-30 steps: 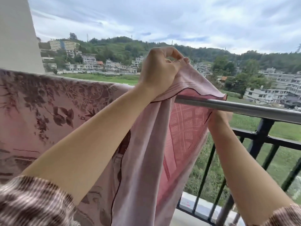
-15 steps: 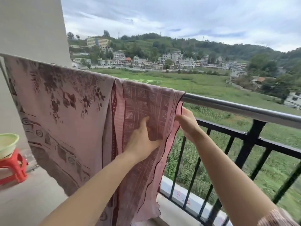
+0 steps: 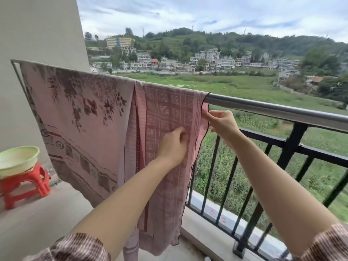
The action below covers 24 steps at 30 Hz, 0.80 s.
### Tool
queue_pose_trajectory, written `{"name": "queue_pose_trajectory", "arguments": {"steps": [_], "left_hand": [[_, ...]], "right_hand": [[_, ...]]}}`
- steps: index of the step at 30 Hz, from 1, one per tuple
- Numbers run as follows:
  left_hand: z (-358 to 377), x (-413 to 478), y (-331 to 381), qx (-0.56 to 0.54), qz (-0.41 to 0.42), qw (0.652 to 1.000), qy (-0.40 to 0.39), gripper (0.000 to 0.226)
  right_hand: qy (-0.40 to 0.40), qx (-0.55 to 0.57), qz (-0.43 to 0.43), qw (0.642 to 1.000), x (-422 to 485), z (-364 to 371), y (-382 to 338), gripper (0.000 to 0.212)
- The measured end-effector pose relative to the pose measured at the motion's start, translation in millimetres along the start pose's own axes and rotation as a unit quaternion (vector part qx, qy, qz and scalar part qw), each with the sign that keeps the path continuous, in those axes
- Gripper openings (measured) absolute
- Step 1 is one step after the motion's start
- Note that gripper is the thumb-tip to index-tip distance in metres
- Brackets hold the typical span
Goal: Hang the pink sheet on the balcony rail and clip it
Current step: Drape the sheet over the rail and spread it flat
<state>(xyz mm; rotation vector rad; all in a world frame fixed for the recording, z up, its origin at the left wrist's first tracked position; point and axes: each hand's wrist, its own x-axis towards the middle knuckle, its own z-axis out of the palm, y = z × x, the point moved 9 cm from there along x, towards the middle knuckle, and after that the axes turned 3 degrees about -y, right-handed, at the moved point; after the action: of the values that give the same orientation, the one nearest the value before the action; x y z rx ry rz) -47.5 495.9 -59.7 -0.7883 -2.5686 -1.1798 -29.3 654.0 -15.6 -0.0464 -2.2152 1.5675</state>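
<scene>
Your pink sheet [image 3: 165,110] hides the rail [image 3: 273,110] along its left stretch. Your left hand [image 3: 174,146] turns its back to you, so its grip on the cloth is unclear. The green basin [image 3: 17,159] and red stool [image 3: 24,183] run off the left edge.

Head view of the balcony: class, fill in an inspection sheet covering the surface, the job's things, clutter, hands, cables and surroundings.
Surface: bare balcony floor.
Job's things: pink sheet draped over the balcony rail, hanging down on the balcony side; no clip seen.
Clutter: green basin sitting on a red stool, at the left.
Grippers: right hand pinches the sheet's right edge just below the rail; left hand is on the sheet's checked face with fingers curled, grip unclear.
Cables: nothing seen.
Surroundings: pale wall at the left; beyond the railing a green field, houses and wooded hills under cloud.
</scene>
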Motion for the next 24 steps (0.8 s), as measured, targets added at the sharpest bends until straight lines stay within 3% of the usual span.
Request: {"name": "queue_pose_trajectory", "arguments": {"steps": [1, 3, 5, 7, 10, 12, 14, 17, 20, 24], "left_hand": [[1, -2, 3, 0.000, -0.007, 1.000, -0.019, 0.033], [9, -5, 3, 0.059, -0.048, 0.995, -0.065, 0.071], [10, -4, 6, 0.122, -0.073, 0.988, -0.066, 0.088], [8, -1, 14, 0.135, -0.073, 0.987, -0.050, 0.081], [1, 7, 24, 0.130, -0.053, 0.990, -0.018, 0.042], [-4, 8, 29, 0.136, -0.028, 0.990, 0.000, 0.028], [-9, 8, 29, 0.112, -0.014, 0.993, 0.016, 0.024], [-25, 3, 32, -0.048, 0.005, 0.997, 0.061, 0.017], [-61, 0, 62, -0.183, 0.063, 0.975, 0.106, 0.031], [-108, 5, 128, -0.239, 0.151, 0.947, 0.152, 0.027]], "right_hand": [[-0.008, -0.010, 0.003, 1.000, -3, 1, -1, 0.016], [-0.026, -0.016, 0.007, 1.000, -8, 4, -8, 0.018], [-0.027, -0.022, 0.018, 0.999, -11, 4, -14, 0.018], [-0.025, -0.015, 0.033, 0.999, -14, 1, -15, 0.019], [-0.030, 0.011, 0.040, 0.999, -17, -1, -15, 0.018], [-0.024, 0.020, 0.041, 0.999, -17, -1, -16, 0.021], [-0.011, 0.029, 0.047, 0.998, -16, 0, -15, 0.024], [0.000, 0.094, 0.070, 0.993, -15, 0, -8, 0.024], [0.038, 0.144, 0.084, 0.985, -7, -19, -5, 0.016], [0.138, 0.236, 0.063, 0.960, -9, -51, 0, 0.015]]}}
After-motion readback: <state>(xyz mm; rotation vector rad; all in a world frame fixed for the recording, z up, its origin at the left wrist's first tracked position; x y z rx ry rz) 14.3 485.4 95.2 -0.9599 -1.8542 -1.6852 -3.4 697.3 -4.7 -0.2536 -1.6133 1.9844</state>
